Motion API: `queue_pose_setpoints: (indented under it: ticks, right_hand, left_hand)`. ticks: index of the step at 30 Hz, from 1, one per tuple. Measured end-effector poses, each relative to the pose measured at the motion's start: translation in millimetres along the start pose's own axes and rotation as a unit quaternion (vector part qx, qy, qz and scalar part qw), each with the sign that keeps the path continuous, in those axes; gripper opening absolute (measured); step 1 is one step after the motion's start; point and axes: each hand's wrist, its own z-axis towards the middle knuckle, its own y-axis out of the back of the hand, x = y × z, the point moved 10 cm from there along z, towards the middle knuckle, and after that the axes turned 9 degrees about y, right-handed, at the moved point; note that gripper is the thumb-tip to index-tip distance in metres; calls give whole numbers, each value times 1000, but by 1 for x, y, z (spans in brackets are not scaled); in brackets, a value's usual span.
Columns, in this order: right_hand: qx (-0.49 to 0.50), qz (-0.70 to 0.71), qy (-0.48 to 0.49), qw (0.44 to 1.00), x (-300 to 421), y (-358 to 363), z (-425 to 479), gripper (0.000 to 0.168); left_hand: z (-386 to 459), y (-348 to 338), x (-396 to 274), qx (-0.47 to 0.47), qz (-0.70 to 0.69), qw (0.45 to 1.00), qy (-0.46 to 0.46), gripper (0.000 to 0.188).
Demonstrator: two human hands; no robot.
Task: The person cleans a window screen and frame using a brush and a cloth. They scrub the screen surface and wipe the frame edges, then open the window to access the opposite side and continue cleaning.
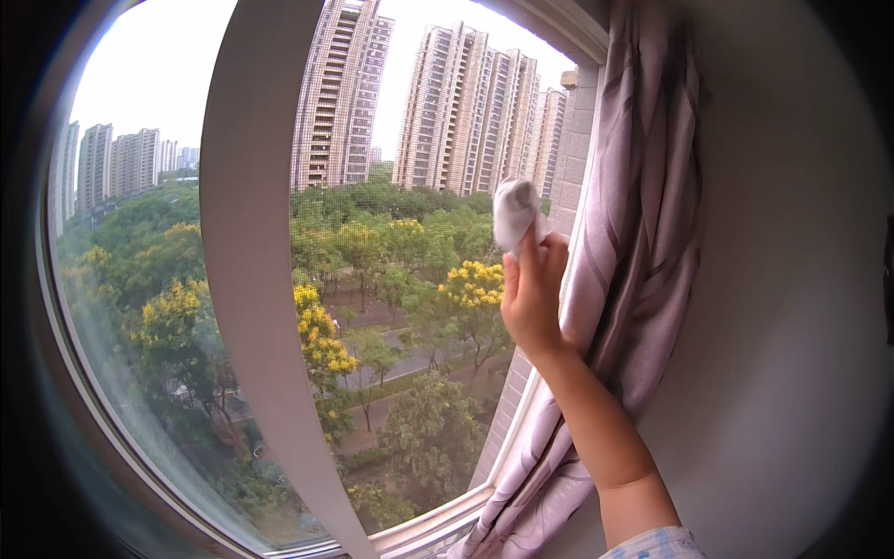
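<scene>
My right hand (pixel 534 297) is raised in front of the window screen (pixel 391 279), near its right side. Its fingers grip a crumpled white cloth (pixel 515 209), which looks slightly blurred. Whether the cloth touches the mesh, I cannot tell. Just right of the hand hangs a mauve patterned curtain (pixel 642 279), gathered beside the window frame (pixel 506 458). My left hand is out of view.
A wide upright sash frame (pixel 258 279) divides the window. Left of it is a glass pane (pixel 140 391) with hazy patches. A plain wall (pixel 775 314) lies right of the curtain. Outside, far below, are trees (pixel 426 426) and a road; tall apartment buildings (pixel 454 105) stand beyond.
</scene>
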Motion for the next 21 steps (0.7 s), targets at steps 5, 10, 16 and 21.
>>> queue_pose_setpoints:
  ticks: [5,10,16,21]
  right_hand:
    - [0,-38,14,999,-23,11,-19,49]
    - [-72,-233,-144,959,-115,66,-24,46]
    - [41,128,79,988,111,-16,-144,41]
    - [46,-20,-148,988,17,5,-177,39]
  left_hand:
    - [-12,-26,-6,16,5,1000,23,12]
    - [-25,-32,-3,9,-31,999,13,12]
    - [-32,-28,-1,-20,-8,1000,7,11]
    - [-41,-26,-4,-6,-8,1000,0,12]
